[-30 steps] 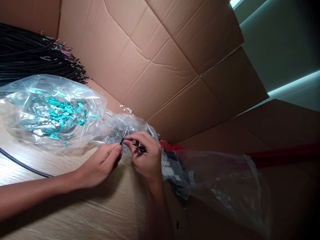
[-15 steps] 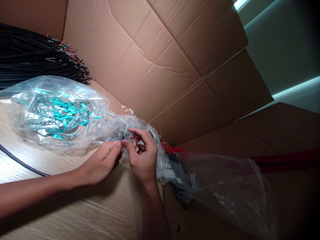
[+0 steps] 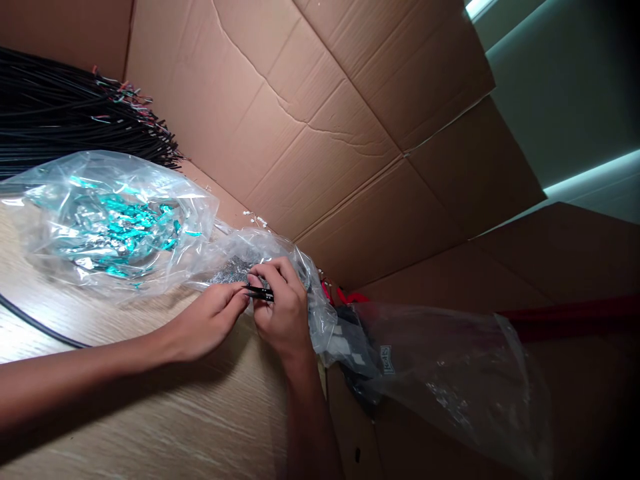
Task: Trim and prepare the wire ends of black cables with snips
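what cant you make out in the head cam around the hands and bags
In the head view:
small black piece between left hand and right hand: ends hidden by fingers
grey metal bits: blurred by clear plastic, partly behind right hand
teal pieces: blurred by clear bag
printed label: too small to read

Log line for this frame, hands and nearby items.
left hand: pinching short black piece | right hand: pinching same piece | nearby: clear bag of silvery parts; bag of teal parts; black wire bundle
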The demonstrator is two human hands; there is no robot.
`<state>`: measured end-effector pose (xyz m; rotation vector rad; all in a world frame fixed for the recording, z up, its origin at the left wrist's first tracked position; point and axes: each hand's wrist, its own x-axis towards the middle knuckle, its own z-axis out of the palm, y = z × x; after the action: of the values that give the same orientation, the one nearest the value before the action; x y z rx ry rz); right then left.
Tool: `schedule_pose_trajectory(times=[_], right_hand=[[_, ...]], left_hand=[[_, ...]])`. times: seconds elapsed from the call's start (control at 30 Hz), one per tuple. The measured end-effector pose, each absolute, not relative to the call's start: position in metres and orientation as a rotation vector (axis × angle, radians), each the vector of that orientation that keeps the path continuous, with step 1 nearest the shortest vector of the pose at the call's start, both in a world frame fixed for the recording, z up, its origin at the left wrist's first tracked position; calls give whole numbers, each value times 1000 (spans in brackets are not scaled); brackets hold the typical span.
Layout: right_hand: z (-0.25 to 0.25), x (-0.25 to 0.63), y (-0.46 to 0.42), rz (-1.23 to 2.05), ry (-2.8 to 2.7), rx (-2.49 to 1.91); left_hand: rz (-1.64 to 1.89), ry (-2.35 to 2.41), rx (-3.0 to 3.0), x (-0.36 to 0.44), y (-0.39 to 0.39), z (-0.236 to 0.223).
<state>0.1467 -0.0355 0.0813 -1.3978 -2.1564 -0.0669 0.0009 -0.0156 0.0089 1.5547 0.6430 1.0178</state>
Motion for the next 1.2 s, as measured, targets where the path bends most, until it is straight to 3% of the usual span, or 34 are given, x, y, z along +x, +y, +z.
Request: schedule_pose_trajectory(times=[0.17,0.4,0.7,0.97,1.2], right_hand=[[88,151,-38,-281,-2218,-1423],[108,162,-47,97,-2276,-1666],[126,171,-55,226,-2098,-1912],[106,164,-49,241,-2107,-2194],[106,168,-41,292,-2065,-2166]], left_hand=[[1017,853,2088,5,-19,-12],[582,942,2521,6,-18,-21],[893,941,1806,2,-3,-9],[744,799,1278,0,14,-2],[664,775,1100,1,19,0]])
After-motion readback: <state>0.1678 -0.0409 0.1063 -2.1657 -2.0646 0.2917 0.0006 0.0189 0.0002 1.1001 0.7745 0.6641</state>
